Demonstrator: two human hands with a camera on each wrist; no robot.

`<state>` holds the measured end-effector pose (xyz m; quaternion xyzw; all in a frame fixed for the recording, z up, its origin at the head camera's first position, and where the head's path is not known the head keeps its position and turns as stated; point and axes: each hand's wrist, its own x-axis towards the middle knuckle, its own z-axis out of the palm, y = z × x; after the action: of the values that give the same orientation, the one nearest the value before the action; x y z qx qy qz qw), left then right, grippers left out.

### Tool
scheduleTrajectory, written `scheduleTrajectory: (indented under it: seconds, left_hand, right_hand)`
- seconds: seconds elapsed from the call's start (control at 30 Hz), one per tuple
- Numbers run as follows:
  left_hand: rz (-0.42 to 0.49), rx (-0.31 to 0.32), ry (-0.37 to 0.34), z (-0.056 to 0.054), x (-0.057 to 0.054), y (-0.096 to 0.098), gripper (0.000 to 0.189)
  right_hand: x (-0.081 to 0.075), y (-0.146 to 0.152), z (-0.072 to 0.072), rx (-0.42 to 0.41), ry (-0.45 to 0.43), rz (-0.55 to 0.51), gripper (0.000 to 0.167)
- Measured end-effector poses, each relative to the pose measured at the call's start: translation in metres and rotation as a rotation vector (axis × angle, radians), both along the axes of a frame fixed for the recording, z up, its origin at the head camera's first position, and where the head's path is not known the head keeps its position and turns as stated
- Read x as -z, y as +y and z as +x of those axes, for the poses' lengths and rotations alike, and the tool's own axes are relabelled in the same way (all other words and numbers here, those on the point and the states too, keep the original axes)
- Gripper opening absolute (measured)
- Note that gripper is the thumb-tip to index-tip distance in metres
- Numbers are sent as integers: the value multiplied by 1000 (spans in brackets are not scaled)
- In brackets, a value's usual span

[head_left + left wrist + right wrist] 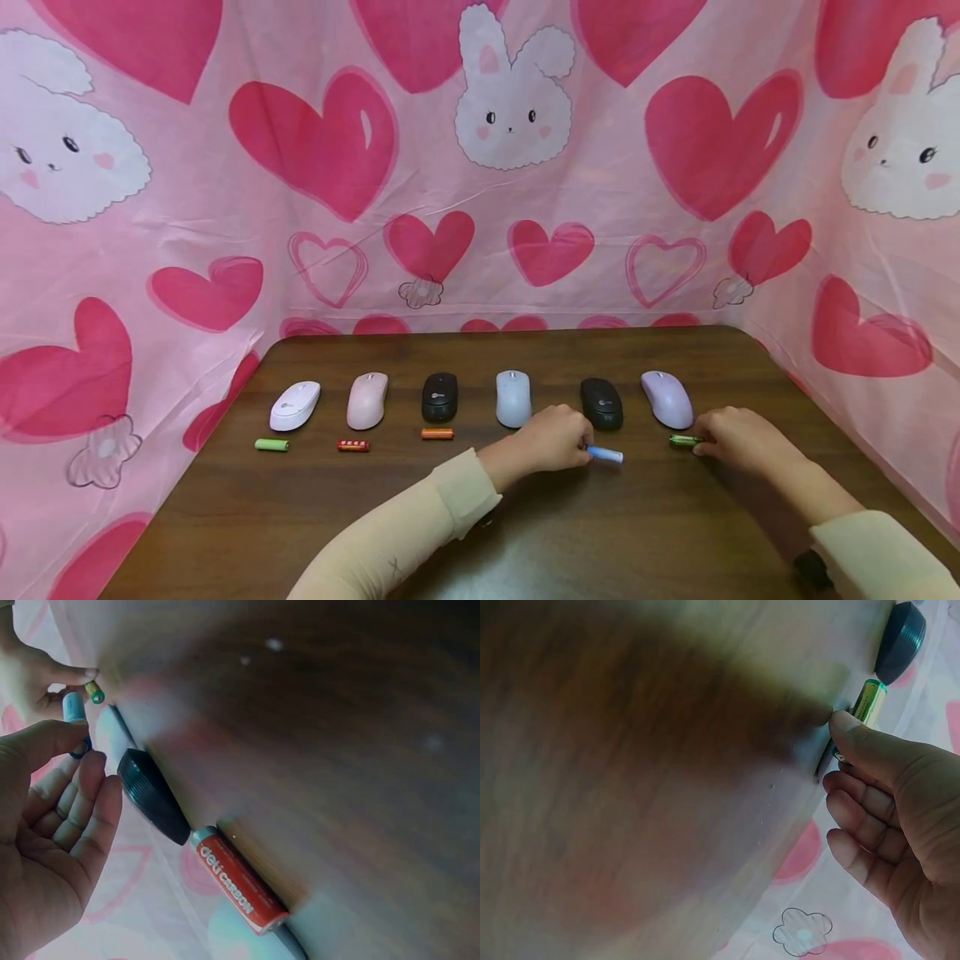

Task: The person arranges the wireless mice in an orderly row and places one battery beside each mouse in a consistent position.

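Note:
My left hand point(553, 439) pinches a blue battery point(604, 454) by one end, in front of the second black mouse point(602, 403). In the left wrist view the blue battery point(74, 712) sits between thumb and fingertips. At the right, my right hand point(738, 437) pinches a green battery point(684, 440) in front of the lilac mouse point(667, 400). The right wrist view shows the green battery point(869, 702) between thumb and forefinger. A red-orange Deli Carbon battery point(238, 883) lies beneath my left wrist, mostly hidden by that hand in the head view.
A row of mice crosses the table point(360, 517): white point(295, 406), pink point(367, 401), black point(439, 397), pale blue point(513, 399). Light green point(272, 445), red point(353, 446) and orange point(437, 433) batteries lie before the first three. A heart-print cloth point(510, 200) surrounds the table.

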<state>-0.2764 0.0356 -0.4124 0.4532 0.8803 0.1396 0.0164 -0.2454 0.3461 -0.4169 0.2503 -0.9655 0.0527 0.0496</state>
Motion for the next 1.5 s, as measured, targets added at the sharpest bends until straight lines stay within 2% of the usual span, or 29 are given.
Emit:
scheduleTrajectory:
  seconds: [0.3, 0.73, 1.1, 1.5]
  left_hand:
    - [-20, -51, 22, -2, -1, 7, 8]
    - [-51, -85, 1, -7, -2, 16, 9]
    - [-94, -140, -18, -11, 2, 25, 9]
    - [-122, -164, -5, -13, 7, 34, 11]
  right_hand:
    - [-3, 4, -10, -28, -35, 19, 25]
    - [-4, 12, -15, -41, -110, -15, 25]
    - [-2, 14, -16, -39, -139, -25, 23]
    - [-4, 11, -14, -19, -156, -20, 21]
